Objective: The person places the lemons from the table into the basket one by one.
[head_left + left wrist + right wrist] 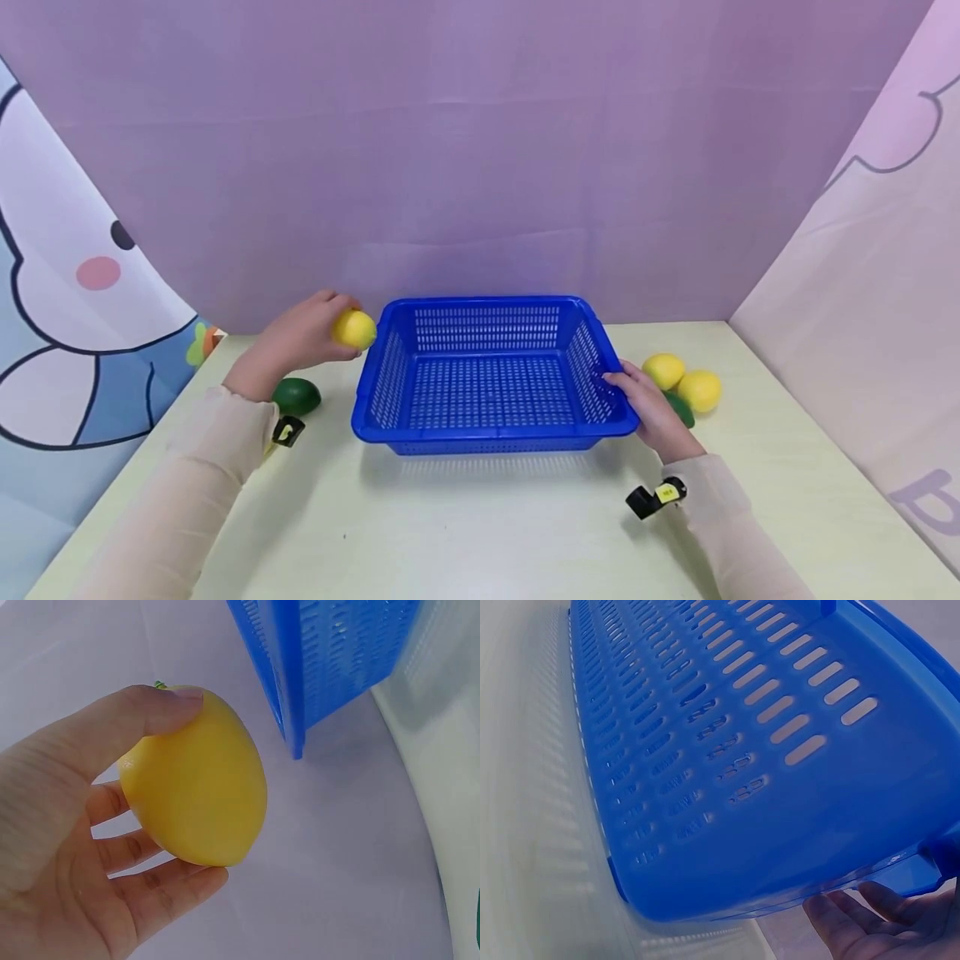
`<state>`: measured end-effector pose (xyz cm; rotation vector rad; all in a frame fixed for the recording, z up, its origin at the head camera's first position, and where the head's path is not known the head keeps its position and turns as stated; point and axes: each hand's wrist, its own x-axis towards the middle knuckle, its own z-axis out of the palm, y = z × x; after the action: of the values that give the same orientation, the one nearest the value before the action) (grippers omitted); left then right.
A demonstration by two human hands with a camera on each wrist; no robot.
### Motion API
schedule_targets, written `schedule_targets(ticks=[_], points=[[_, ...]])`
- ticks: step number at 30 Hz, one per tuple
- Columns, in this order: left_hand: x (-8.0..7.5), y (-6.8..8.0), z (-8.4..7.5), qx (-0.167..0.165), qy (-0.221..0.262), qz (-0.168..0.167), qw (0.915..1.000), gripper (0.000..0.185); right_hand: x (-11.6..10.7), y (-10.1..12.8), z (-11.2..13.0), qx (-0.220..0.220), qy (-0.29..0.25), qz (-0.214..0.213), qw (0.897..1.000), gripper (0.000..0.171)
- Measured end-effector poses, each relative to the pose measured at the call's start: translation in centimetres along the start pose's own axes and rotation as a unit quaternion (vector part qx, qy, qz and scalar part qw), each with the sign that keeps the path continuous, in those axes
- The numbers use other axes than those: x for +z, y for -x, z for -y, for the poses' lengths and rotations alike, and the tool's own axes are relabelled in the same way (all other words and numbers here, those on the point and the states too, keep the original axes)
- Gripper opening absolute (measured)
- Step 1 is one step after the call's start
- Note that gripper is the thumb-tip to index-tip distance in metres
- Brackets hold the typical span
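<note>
Right hand (654, 412), on my feed, grips right rim of rectangular blue slotted plastic basket (487, 434). Farther off I see left hand (309, 333) pinch smooth oval yellow fruit (356, 330) between thumb and fingers, raised just beside basket's left rim: tapered tip, green bit (160, 685) at stem end. Purple fabric backdrop (480, 167) behind.

The left hand (306, 332) holds a lemon (355, 330) just beside the blue basket (487, 433). The right hand (651, 407) grips the basket's right rim, near two more lemons (700, 391).
</note>
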<state>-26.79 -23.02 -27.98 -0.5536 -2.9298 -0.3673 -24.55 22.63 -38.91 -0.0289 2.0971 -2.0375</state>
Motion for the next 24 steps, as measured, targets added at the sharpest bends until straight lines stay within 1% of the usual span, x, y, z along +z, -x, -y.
schedule_targets(ticks=[6, 14, 20, 24], points=[[-0.1, -0.6, -0.7, 0.006, -0.004, 0.007, 0.9999, 0.05, 0.2, -0.1, 0.2, -0.003, 0.003, 0.001, 1.0, 0.055], [-0.4, -1.3, -2.1, 0.015, -0.006, 0.014, 0.9998, 0.052, 0.1, -0.2, 0.3, -0.002, 0.001, 0.006, 1.0, 0.057], [-0.4, -2.2, -3.1, 0.031, -0.002, 0.011, 0.9994, 0.054, -0.1, 0.0, 0.3, 0.002, -0.005, 0.005, 1.0, 0.057], [-0.2, -2.9, -3.5, 0.035, 0.005, 0.02, 0.9992, 0.055, -0.2, 0.1, 0.2, 0.004, -0.004, 0.003, 1.0, 0.057]])
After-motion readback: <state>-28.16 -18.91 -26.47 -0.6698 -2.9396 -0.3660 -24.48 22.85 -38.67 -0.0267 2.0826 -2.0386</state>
